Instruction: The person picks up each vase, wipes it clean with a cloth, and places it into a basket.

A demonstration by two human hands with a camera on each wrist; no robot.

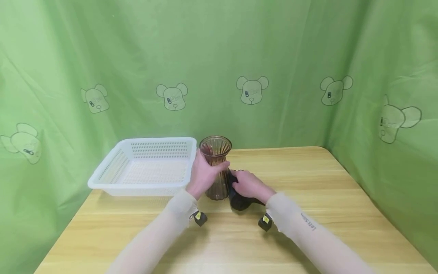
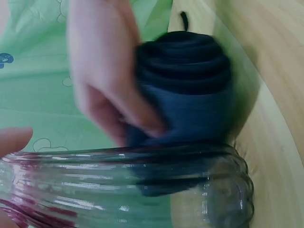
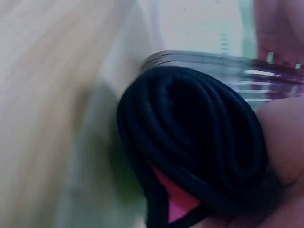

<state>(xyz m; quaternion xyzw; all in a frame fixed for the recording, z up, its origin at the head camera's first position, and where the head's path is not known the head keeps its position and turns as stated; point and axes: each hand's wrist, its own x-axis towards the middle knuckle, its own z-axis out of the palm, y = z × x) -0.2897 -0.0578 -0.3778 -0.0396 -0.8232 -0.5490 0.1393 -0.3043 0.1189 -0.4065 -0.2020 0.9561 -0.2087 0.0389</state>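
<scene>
A ribbed, brownish clear glass vase (image 1: 216, 188) with a flared rim stands upright near the middle of the table. My left hand (image 1: 202, 173) grips it below the rim, thumb across the front. Just right of the vase, my right hand (image 1: 249, 185) holds a rolled dark cloth (image 1: 239, 202), which lies close against the glass. In the right wrist view the roll's coiled layers (image 3: 190, 128) face the camera, with a pink-red patch at the lower edge. The left wrist view shows the cloth partly through the vase wall (image 2: 104, 185). Whether the vase base touches the table I cannot tell.
A white perforated plastic basket (image 1: 147, 192) stands on the left, close beside the vase and left hand. Under everything is a wooden table (image 1: 308, 228). Green curtains (image 1: 212, 57) with bear-head drawings hang behind and on both sides.
</scene>
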